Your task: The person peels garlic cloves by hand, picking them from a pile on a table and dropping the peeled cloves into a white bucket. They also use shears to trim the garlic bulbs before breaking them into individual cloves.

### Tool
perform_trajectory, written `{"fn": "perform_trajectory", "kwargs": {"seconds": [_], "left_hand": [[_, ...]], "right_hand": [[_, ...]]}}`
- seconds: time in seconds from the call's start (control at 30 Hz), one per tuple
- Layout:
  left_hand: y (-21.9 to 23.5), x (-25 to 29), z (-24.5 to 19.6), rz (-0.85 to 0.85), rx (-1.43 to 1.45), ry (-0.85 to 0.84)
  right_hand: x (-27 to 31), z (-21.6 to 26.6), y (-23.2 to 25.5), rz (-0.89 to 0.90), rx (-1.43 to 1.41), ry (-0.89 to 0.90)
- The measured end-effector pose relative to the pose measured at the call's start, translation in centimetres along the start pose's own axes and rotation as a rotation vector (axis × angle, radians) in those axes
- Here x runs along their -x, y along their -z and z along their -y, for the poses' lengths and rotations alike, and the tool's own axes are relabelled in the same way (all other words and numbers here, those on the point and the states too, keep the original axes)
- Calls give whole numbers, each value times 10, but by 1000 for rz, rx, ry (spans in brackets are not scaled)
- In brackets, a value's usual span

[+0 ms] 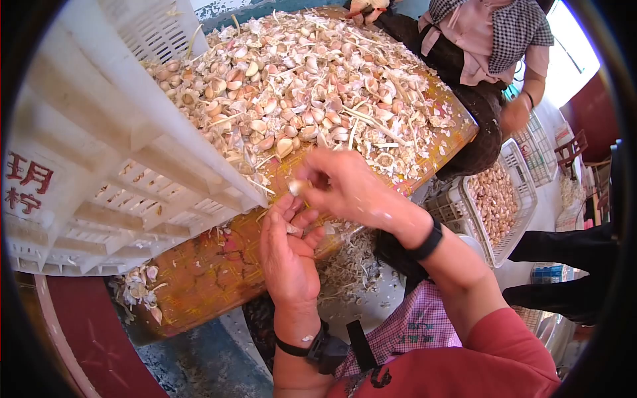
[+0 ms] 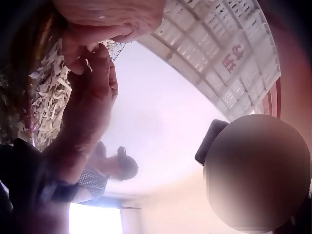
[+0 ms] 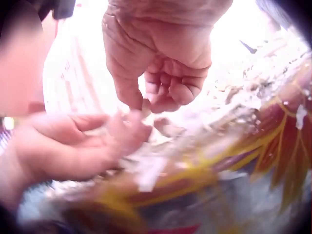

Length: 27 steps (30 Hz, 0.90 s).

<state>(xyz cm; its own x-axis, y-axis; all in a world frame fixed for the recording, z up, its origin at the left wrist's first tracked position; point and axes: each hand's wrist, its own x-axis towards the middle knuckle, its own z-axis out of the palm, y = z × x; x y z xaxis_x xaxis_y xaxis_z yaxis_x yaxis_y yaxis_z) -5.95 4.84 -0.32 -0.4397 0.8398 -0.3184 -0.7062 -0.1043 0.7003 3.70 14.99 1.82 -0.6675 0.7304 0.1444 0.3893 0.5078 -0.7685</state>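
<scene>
My right hand (image 1: pixel 352 192) pinches a pale garlic clove (image 1: pixel 298 187) between thumb and forefinger, just above the left fingertips. My left hand (image 1: pixel 288 255) is palm up beneath it, fingers curled, with a small pale piece of garlic (image 1: pixel 292 229) among them. In the right wrist view, the left hand (image 3: pixel 73 146) meets the right fingertips from the side, somewhat blurred. Both hands are over the near edge of a patterned table (image 1: pixel 212 272). Beyond them spreads a heap of garlic cloves (image 1: pixel 285 99) mixed with loose skins and dry stalks.
A white plastic crate (image 1: pixel 119 179) with red characters leans over the table at left. Across the table sits another person (image 1: pixel 491 40). On the floor at right, a crate (image 1: pixel 524 179) holds garlic cloves (image 1: pixel 491 199). Garlic scraps (image 1: pixel 352 272) lie below the near table edge.
</scene>
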Motion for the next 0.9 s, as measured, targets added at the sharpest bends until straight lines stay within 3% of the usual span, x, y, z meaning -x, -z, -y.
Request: {"fn": "perform_trajectory", "kwargs": {"seconds": [0.03, 0.07, 0.1, 0.17, 0.2, 0.23, 0.3, 0.33, 0.5, 0.57, 0.63, 0.7, 0.73, 0.8, 0.87, 0.9], "left_hand": [[-4, 2, -1, -28, 52, 38], [-3, 2, -1, -30, 54, 38], [0, 2, -2, 5, 97, 94], [11, 0, -2, 37, 137, 150], [19, -3, 2, 79, 225, 201], [23, -5, 5, 119, 314, 255], [20, -3, 5, 116, 295, 208], [18, -3, 5, 113, 274, 159], [11, 0, 4, 77, 211, 89], [6, 3, 8, 88, 165, 53], [0, 6, 11, 112, 55, -78], [-6, 15, 9, 125, 6, -119], [-7, 20, 8, 220, 1, -161], [-6, 27, 4, 390, 6, -220], [-6, 30, -2, 504, -424, -798], [-10, 51, -20, 611, -352, -610]], "right_hand": [[10, 8, 8, 113, -195, -121], [15, 12, 13, 125, -95, 128], [11, 8, 12, 125, -96, 127], [-8, -5, 12, -173, -95, 81], [-20, -8, 19, -210, 97, 95], [-30, -13, 16, -206, 97, 96], [-50, -26, -3, -184, 309, 237], [-55, -32, -9, -54, 338, 197], [-40, -35, -1, -100, 304, 231], [-13, -14, 8, 32, -398, -98], [11, 5, 9, 24, -508, -98], [32, 13, 9, -128, -724, -57], [40, 19, 15, -130, -721, -59], [50, 36, 33, -335, -93, 345], [73, 68, 55, -304, 91, 432], [82, 73, 54, -307, 89, 455]]}}
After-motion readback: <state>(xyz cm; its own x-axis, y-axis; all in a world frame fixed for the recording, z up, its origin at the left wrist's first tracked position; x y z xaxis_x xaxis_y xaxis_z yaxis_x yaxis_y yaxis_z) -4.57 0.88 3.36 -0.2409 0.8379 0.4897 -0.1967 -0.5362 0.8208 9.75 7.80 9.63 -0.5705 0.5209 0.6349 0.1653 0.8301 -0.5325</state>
